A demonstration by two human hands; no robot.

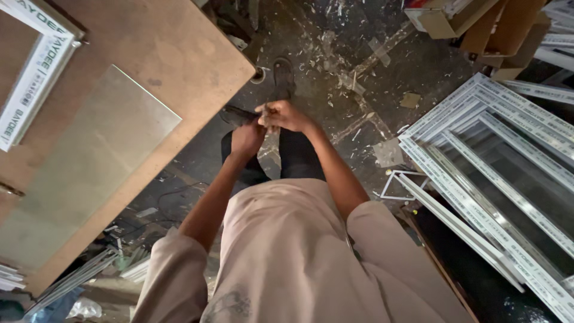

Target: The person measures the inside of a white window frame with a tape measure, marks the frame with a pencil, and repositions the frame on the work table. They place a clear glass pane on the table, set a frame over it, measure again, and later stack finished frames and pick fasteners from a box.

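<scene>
- A person in a loose beige short-sleeved shirt [287, 257] and dark trousers stands looking straight down, both arms reaching forward and meeting in front of the body.
- The left hand [246, 136] is curled closed, its fingers wrapped around a small dark object [236, 115] that sticks out toward the bench edge; what the object is cannot be told.
- The right hand [286, 115] is also closed, touching the left hand, fingertips pinched on something small and pale that is too tiny to make out.
- Just left of the hands, the brown wooden bench [179, 54] carries a flat grey rectangular sheet [89, 161] and, at its far left corner, a white plastic window frame [36, 72].
- To the right, stacked white plastic window frames [496, 173] lean over the floor.
- Beyond the hands, one dark sandalled foot [283, 75] rests on the dark concrete floor [359, 72], strewn with pale shavings and scraps.
- Farthest off, brown cardboard boxes [478, 24] sit at the top right.
</scene>
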